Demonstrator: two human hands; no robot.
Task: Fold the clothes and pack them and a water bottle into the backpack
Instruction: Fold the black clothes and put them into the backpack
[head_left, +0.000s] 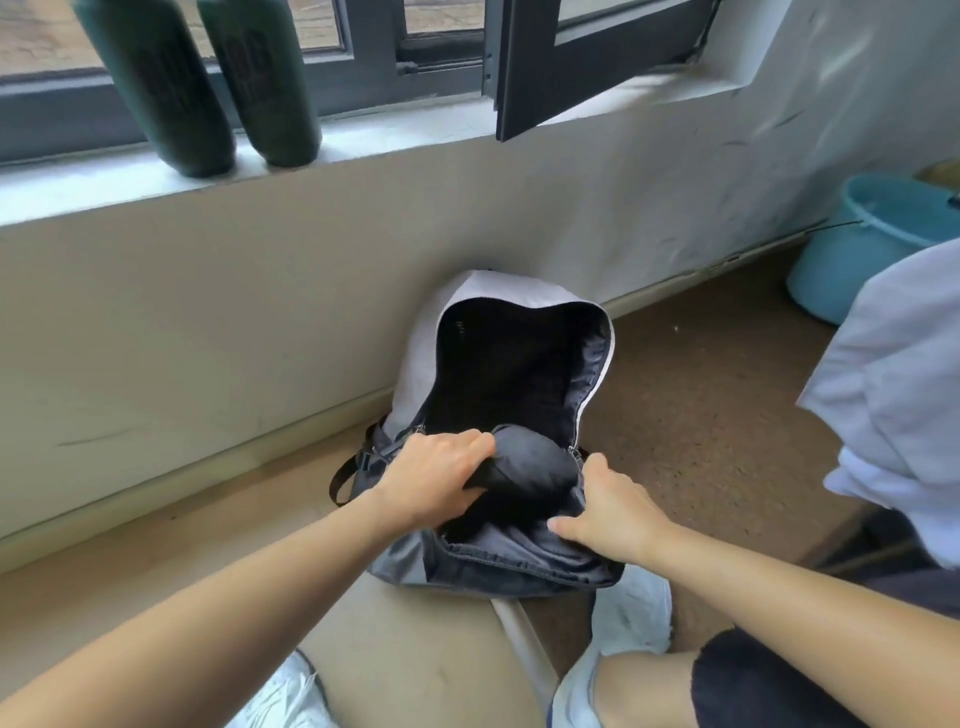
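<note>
Hands work at the open backpack (420, 364) on the floor (701, 415): left hand (431, 480) curls around a dark bundle (530, 467), probably folded clothing, in its mouth; right hand (610, 512) grips the front rim. At the floor's far edge the backpack leans on the wall (208, 286); two green bottles (156, 88) stand on the windowsill (374, 137).

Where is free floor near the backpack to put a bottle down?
Free: brown floor between the backpack and the blue bucket; also the tan floor left of the backpack, below the wall. Crowded: the backpack's mouth, with the left hand, right hand and dark garment.
</note>
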